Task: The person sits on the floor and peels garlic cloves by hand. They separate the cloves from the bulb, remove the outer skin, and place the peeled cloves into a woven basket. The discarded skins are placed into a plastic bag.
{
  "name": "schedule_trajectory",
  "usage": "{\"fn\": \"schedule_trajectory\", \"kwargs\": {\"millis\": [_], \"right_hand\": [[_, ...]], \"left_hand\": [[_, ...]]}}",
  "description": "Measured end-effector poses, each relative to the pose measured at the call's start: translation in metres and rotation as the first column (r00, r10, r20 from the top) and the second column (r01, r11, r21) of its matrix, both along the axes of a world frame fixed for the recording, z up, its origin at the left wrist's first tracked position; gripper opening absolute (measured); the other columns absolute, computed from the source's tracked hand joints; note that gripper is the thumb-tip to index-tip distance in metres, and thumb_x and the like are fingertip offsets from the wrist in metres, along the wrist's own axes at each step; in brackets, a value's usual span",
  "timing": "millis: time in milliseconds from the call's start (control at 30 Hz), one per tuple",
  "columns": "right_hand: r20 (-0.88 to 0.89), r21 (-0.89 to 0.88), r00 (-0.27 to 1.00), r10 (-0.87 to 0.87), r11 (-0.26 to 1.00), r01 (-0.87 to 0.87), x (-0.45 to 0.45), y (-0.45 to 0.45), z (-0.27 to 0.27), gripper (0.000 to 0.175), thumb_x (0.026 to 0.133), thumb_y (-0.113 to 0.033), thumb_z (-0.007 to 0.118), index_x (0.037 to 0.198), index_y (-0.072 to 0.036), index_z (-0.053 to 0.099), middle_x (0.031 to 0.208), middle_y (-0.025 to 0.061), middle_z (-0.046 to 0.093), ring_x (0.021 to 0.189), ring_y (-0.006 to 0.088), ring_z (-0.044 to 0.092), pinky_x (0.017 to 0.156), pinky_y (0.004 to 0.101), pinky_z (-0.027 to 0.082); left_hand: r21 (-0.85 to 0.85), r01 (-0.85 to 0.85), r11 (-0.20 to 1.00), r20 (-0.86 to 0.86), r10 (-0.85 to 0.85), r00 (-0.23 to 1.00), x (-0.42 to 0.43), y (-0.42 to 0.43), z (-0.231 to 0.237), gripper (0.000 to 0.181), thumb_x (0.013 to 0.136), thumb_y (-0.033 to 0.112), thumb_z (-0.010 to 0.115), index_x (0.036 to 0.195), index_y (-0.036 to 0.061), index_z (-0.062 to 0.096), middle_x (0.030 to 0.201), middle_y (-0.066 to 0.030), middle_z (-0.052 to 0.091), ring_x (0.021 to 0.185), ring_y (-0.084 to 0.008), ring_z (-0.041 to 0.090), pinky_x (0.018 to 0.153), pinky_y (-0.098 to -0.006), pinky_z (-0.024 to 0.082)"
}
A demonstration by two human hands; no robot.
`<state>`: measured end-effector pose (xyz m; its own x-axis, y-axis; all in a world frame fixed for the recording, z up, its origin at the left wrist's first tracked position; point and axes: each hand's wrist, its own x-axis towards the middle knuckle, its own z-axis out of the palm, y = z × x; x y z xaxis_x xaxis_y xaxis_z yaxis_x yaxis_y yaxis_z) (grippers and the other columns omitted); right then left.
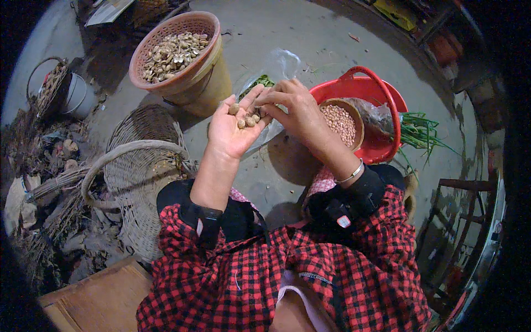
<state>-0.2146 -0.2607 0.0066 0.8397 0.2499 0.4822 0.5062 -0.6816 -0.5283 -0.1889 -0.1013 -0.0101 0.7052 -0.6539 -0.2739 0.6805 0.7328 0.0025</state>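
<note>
My left hand (228, 135) is palm up and carries several unshelled peanuts (250, 121), with another peanut (234, 108) by the thumb. Over its fingers, my right hand (292, 103) reaches in with thumb and fingertips drawn together. Whether something small sits in that pinch is hidden. To the right, a round bowl (359, 124) of shelled pinkish peanuts (338, 123) rests inside a red plastic basket (375, 153). Beyond my left hand, a pink plastic colander (139, 68) full of peanut shells (176, 56) sits on top of a yellowish bucket (211, 89).
Left of my legs stands a wicker basket (124, 174) with a hooped handle. Green onions (423, 130) stick out of the red basket beside a plastic bag (371, 114). Leafy greens (261, 81) lie in clear plastic. Brushwood (62, 220) and a wooden board (99, 296) occupy the lower left.
</note>
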Motion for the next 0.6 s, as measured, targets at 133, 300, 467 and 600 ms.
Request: {"fn": "schedule_trajectory", "kwargs": {"millis": [133, 300, 467, 600], "right_hand": [[-0.042, -0.011, 0.999, 0.027, 1.000, -0.028, 0.001, -0.002, -0.002, 0.018, 0.070, -0.017, 0.064, 0.086, -0.010, 0.063, 0.079, 0.0071, 0.056, 0.079, 0.0258, 0.052, 0.071, 0.0353, 0.042], [-0.160, 0.122, 0.985, 0.070, 0.991, -0.051, -0.004, -0.002, 0.001, 0.025, 0.065, -0.005, 0.068, 0.089, -0.007, 0.062, 0.080, 0.0074, 0.059, 0.080, 0.0207, 0.056, 0.072, 0.0310, 0.045], [-0.106, 0.274, 0.994, 0.003, 0.961, 0.026, -0.004, -0.001, 0.003, 0.025, 0.065, -0.005, 0.069, 0.087, -0.003, 0.058, 0.080, 0.0088, 0.058, 0.075, 0.0215, 0.058, 0.067, 0.0305, 0.046], [-0.067, 0.302, 0.998, 0.010, 0.953, 0.011, -0.004, -0.004, 0.002, 0.023, 0.068, -0.008, 0.069, 0.086, -0.002, 0.057, 0.077, 0.0083, 0.059, 0.070, 0.0178, 0.058, 0.063, 0.0287, 0.046]], "left_hand": [[0.019, 0.057, 0.998, 0.020, -0.057, 0.998, 0.002, 0.001, -0.005, 0.047, 0.091, 0.025, 0.024, 0.124, -0.0075, 0.034, 0.115, -0.0211, 0.048, 0.104, -0.0279, 0.049, 0.087, -0.0393, 0.040], [0.042, 0.067, 0.997, 0.040, -0.069, 0.997, 0.001, 0.001, 0.000, 0.042, 0.090, 0.022, 0.031, 0.119, -0.0057, 0.042, 0.109, -0.0190, 0.052, 0.101, -0.0273, 0.051, 0.084, -0.0372, 0.043], [0.471, -0.051, 0.881, 0.149, -0.022, 0.989, -0.008, -0.007, 0.003, 0.027, 0.085, 0.017, 0.053, 0.106, 0.0009, 0.055, 0.099, -0.0098, 0.058, 0.092, -0.0178, 0.055, 0.075, -0.0301, 0.048], [0.645, -0.067, 0.761, 0.328, -0.197, 0.924, -0.010, -0.005, 0.002, 0.020, 0.081, 0.020, 0.061, 0.095, 0.0065, 0.058, 0.087, -0.0008, 0.060, 0.077, -0.0062, 0.055, 0.061, -0.0201, 0.045]]}}
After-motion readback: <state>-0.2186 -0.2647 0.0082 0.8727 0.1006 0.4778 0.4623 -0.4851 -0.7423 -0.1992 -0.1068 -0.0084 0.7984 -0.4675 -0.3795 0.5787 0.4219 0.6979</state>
